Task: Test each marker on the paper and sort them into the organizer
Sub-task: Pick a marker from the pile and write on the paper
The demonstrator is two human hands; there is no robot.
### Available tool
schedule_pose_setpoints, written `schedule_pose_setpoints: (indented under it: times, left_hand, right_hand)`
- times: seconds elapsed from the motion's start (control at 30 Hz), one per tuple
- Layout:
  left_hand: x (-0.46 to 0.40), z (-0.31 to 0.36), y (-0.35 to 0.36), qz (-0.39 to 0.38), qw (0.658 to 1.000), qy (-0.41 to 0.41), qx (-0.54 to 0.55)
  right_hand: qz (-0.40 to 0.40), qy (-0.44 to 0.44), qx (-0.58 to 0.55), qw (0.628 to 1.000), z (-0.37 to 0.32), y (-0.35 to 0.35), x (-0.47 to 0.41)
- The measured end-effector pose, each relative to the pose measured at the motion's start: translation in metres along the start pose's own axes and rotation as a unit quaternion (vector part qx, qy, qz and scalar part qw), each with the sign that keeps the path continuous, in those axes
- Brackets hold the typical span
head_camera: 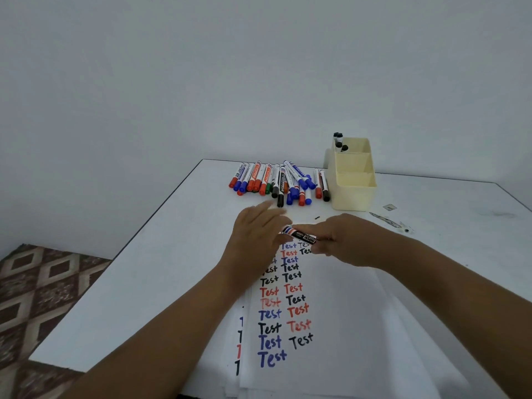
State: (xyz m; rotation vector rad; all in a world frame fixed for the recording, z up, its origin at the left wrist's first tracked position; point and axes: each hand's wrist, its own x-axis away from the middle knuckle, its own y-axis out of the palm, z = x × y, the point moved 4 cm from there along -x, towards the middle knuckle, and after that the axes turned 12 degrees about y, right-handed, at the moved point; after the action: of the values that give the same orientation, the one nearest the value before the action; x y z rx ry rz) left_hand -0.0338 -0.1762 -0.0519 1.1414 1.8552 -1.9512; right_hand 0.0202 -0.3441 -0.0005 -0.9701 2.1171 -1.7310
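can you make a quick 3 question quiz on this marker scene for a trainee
1. True or false: the right hand grips a marker above the paper.
2. Which compartment of the cream organizer already holds markers? A) nearest B) middle C) farthest
3. Fill in: the word written again and again on the paper is ____.

Key
1. True. The fingers pinch the marker, while the left hand lies open beside it.
2. C. Black marker ends stick up from the far compartment; the other two look empty from this view.
3. Test, in black, red and blue. The pile of loose markers lies left of the organizer.
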Motion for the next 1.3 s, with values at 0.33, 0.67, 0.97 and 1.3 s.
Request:
schedule_pose_setpoints:
  times: [0.33, 0.67, 0.97, 1.3]
  left_hand:
    - [-0.004, 0.008, -0.006, -0.099, 0.988, -0.042, 0.11]
    - [0.0, 0.001, -0.007, -0.136, 0.953, -0.185, 0.196]
    - [0.001, -0.002, -0.003, -0.086, 0.954, -0.205, 0.199]
    - [-0.001, -0.003, -0.007, -0.092, 0.958, -0.212, 0.168]
  right_hand:
    - [0.022, -0.026, 0.153, 0.988, 0.003, -0.018, 0.003]
    - [0.105, -0.041, 0.141, 0.984, 0.014, -0.023, 0.001]
    - [0.226, 0.011, -0.212, 0.951, 0.023, -0.025, 0.003]
    - [0.23, -0.018, -0.549, 0.804, 0.012, -0.008, 0.004]
